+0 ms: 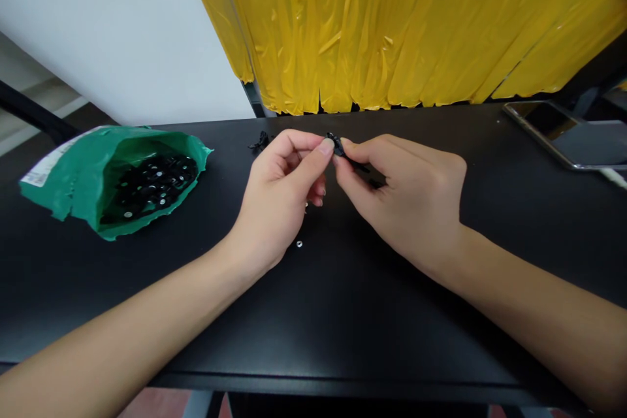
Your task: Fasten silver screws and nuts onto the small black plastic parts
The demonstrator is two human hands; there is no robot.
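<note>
Both hands meet above the black table around a small black piece, whose exact kind I cannot make out. My left hand pinches it between thumb and forefinger. From the other side, my right hand grips it with thumb and fingertips. Below them on the table lies a small shiny ring, and the left fingers partly cover another tiny bright bit. Behind my left hand is a little heap of black pieces. More dark bits show beneath my right hand.
An open green bag holding many small black pieces with light round spots lies at the left. A phone rests at the right, beside a pale cable. Yellow plastic sheeting hangs behind the black table.
</note>
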